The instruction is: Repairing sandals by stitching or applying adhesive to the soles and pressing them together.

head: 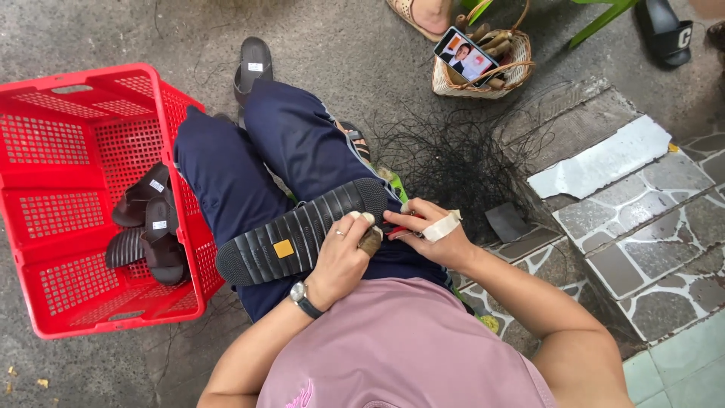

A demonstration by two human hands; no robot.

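A black ribbed sandal sole [302, 230] lies sole-up across my lap on dark blue trousers. My left hand [343, 253], with a ring, taped fingertips and a wristwatch, presses on the sole's edge near its middle. My right hand [430, 230], with tape around a finger, grips a small red-handled tool [399, 227] against the same edge. Both hands meet at the sole's near side. The tool's tip is hidden between the fingers.
A red plastic crate [68, 204] on the left holds several dark sandals [147, 230]. A pile of black trimmed strands [453, 155] lies ahead. A wicker basket [483, 72] carries a phone [464, 54]. Stone paving [634, 219] lies right. Another person's sandalled foot [419, 15] is at top.
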